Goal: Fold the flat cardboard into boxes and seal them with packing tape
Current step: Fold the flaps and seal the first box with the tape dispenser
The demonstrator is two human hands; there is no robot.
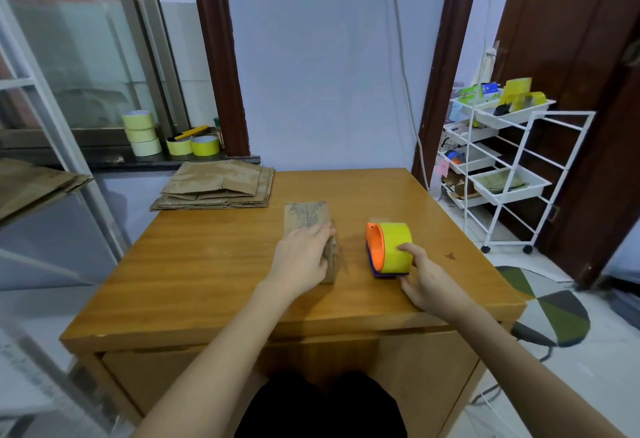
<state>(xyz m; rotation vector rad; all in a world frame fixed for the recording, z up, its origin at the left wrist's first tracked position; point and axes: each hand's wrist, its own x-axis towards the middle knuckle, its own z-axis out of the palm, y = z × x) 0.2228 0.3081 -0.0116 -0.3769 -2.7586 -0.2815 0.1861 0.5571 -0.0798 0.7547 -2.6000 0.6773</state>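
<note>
On the desk (pixel 207 275): one box formed, sealing not begun.
Left of the tape dispenser (pixel 389 247), flat cardboard (pixel 221 185) lies stacked behind; left hand (pixel 301 261) presses flat on a small box (pixel 310 230), seemingly untaped; right hand (pixel 420 282) grips the dispenser.

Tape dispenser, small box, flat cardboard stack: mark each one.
Tape dispenser (pixel 394 247), head view, on the yellow roll.
Small box (pixel 306 215), head view, on its top face.
Flat cardboard stack (pixel 218 183), head view, on the top sheet.
</note>
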